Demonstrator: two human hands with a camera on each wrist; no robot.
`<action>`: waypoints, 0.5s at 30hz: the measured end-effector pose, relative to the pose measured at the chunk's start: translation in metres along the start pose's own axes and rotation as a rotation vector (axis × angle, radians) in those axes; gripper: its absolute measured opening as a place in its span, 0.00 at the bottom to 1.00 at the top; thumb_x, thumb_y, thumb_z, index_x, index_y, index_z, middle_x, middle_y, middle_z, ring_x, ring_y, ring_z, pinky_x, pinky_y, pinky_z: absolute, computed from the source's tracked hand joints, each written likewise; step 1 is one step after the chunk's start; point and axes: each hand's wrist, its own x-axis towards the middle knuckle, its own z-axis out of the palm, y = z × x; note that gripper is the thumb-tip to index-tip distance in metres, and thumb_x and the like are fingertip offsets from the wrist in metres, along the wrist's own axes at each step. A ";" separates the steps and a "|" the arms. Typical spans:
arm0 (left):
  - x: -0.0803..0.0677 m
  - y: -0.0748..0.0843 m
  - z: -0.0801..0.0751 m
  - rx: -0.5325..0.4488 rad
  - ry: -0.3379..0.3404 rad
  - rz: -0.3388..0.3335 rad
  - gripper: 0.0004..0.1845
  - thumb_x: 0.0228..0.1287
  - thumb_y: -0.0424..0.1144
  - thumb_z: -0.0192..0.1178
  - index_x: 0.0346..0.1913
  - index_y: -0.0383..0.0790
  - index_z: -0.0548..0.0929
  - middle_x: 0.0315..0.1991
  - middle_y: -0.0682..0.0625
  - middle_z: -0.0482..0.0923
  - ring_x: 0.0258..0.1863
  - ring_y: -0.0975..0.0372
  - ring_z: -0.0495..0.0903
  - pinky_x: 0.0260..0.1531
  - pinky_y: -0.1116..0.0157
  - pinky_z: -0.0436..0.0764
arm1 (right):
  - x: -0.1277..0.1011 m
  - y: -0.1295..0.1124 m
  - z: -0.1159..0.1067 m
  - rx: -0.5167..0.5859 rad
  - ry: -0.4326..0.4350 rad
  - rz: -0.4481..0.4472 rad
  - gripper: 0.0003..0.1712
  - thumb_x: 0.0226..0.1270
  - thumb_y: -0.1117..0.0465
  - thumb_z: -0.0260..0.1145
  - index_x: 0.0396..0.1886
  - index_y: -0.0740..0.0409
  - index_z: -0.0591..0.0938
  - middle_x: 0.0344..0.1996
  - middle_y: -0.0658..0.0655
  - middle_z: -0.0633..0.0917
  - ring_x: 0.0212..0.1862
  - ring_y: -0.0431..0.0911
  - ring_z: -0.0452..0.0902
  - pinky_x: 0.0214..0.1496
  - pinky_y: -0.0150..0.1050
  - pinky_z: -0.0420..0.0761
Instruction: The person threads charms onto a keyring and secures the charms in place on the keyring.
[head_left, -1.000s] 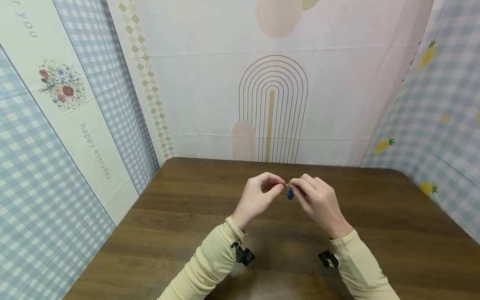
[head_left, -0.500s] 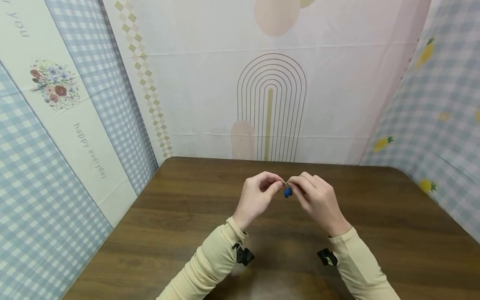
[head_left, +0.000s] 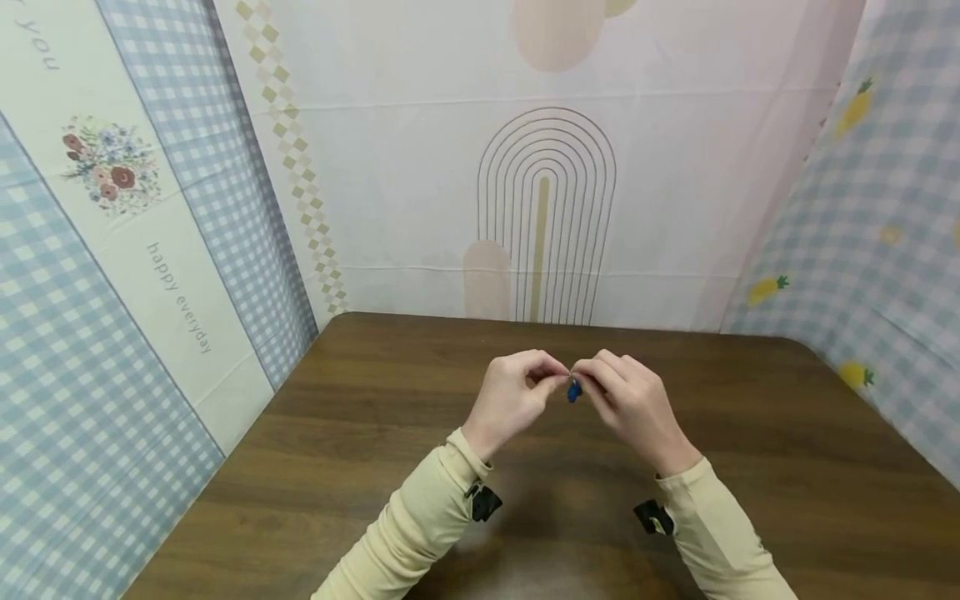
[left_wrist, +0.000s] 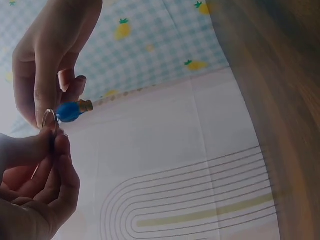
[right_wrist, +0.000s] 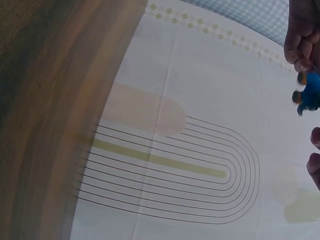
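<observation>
Both hands meet above the middle of the brown table [head_left: 787, 450]. Between them is a small metal ring [left_wrist: 48, 119] with a blue charm [head_left: 573, 391] hanging from it. My left hand [head_left: 557, 380] pinches the ring between thumb and fingertips, as the left wrist view shows for this hand [left_wrist: 52, 147]. My right hand [head_left: 587, 382] pinches the ring from the other side, its fingers [left_wrist: 45, 100] curled just over the charm [left_wrist: 69, 111]. In the right wrist view the charm [right_wrist: 310, 92] is blurred at the right edge, below the left hand's fingers [right_wrist: 302, 35].
Printed cloth walls close the table in: a checked one with flowers [head_left: 112, 275] on the left, an arch pattern [head_left: 546, 217] at the back, a checked one with pineapples [head_left: 877, 242] on the right. Black wrist cameras [head_left: 483, 502] sit on both sleeves.
The hands have stayed together over the same spot, drawing slightly closer. The blue charm has shifted a little between the fingertips.
</observation>
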 end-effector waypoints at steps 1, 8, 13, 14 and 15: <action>0.000 -0.001 0.000 -0.003 -0.010 0.002 0.02 0.58 0.28 0.65 0.30 0.35 0.86 0.28 0.46 0.87 0.24 0.63 0.80 0.27 0.78 0.77 | -0.001 0.001 0.000 0.010 0.000 0.001 0.18 0.75 0.54 0.54 0.33 0.60 0.83 0.25 0.52 0.81 0.23 0.40 0.67 0.28 0.32 0.68; 0.007 -0.008 -0.005 0.023 -0.162 -0.029 0.02 0.59 0.31 0.66 0.31 0.36 0.86 0.27 0.47 0.86 0.24 0.65 0.81 0.25 0.79 0.76 | -0.008 0.009 0.008 0.244 -0.132 0.139 0.08 0.73 0.60 0.57 0.36 0.58 0.80 0.33 0.51 0.81 0.34 0.37 0.72 0.37 0.29 0.72; 0.012 -0.015 -0.010 0.038 -0.307 -0.124 0.03 0.61 0.33 0.65 0.33 0.36 0.85 0.28 0.48 0.86 0.25 0.68 0.79 0.26 0.77 0.77 | -0.013 0.015 0.013 0.629 -0.422 0.514 0.04 0.75 0.64 0.53 0.41 0.57 0.75 0.39 0.55 0.80 0.40 0.35 0.75 0.41 0.31 0.78; 0.013 -0.017 -0.011 0.048 -0.336 -0.142 0.03 0.62 0.33 0.65 0.34 0.37 0.85 0.28 0.48 0.86 0.25 0.68 0.80 0.26 0.77 0.77 | -0.013 0.016 0.013 0.699 -0.472 0.579 0.05 0.76 0.63 0.52 0.42 0.58 0.74 0.37 0.56 0.80 0.38 0.35 0.76 0.40 0.32 0.79; 0.014 -0.018 -0.012 0.056 -0.365 -0.160 0.02 0.62 0.33 0.64 0.34 0.37 0.85 0.28 0.48 0.86 0.25 0.66 0.80 0.26 0.76 0.77 | -0.014 0.019 0.014 0.762 -0.513 0.626 0.06 0.77 0.62 0.51 0.42 0.60 0.73 0.35 0.57 0.80 0.36 0.36 0.76 0.39 0.33 0.79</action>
